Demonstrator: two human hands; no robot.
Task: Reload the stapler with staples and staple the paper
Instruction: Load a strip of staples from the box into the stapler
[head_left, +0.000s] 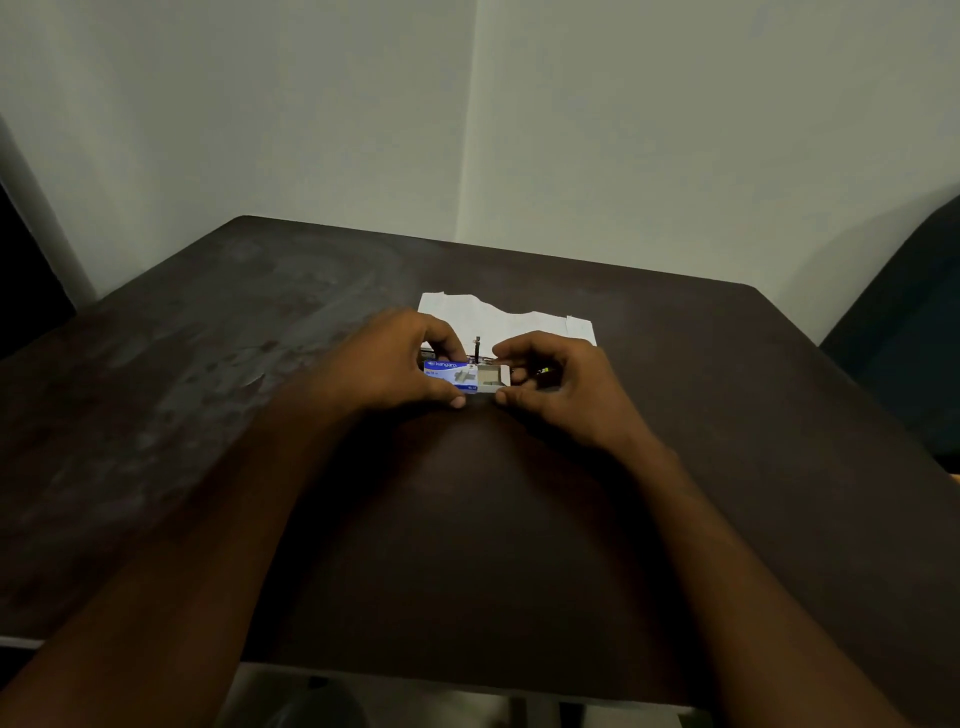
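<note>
A small blue and white staple box is held between both hands over the dark table. My left hand grips its blue sleeve. My right hand pinches the inner tray, which is slid partly out to the right. Behind the hands lies white paper with a torn upper edge. A dark stapler stands just behind the box, mostly hidden by my fingers, with a thin part sticking up.
The dark brown table has a worn pale patch on its left side. Its far edge meets a plain wall. A dark chair stands at the right edge.
</note>
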